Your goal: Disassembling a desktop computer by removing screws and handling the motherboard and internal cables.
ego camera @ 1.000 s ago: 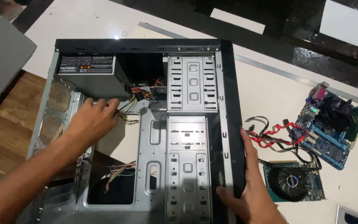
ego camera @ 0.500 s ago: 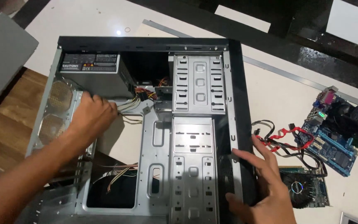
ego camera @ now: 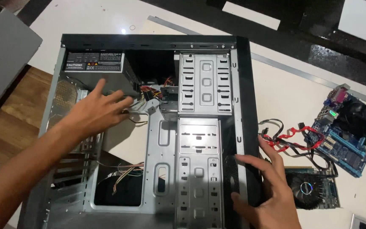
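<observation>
Fingers (ego camera: 115, 99) of the left hand (ego camera: 92, 114), bunched over the loose wires half a second ago, now spread flat and reach further toward the power supply (ego camera: 96, 70) in the far-left corner of the computer case (ego camera: 149, 42); the hand is open and grips nothing. The case lies on its side near the table's (ego camera: 289, 97) left edge. The right hand (ego camera: 272, 191) has slid up the case's black right wall and rests there, open, fingers splayed against it. A motherboard (ego camera: 344, 131), red cables (ego camera: 293, 138) and a graphics card (ego camera: 312, 191) lie by the table's right edge.
</observation>
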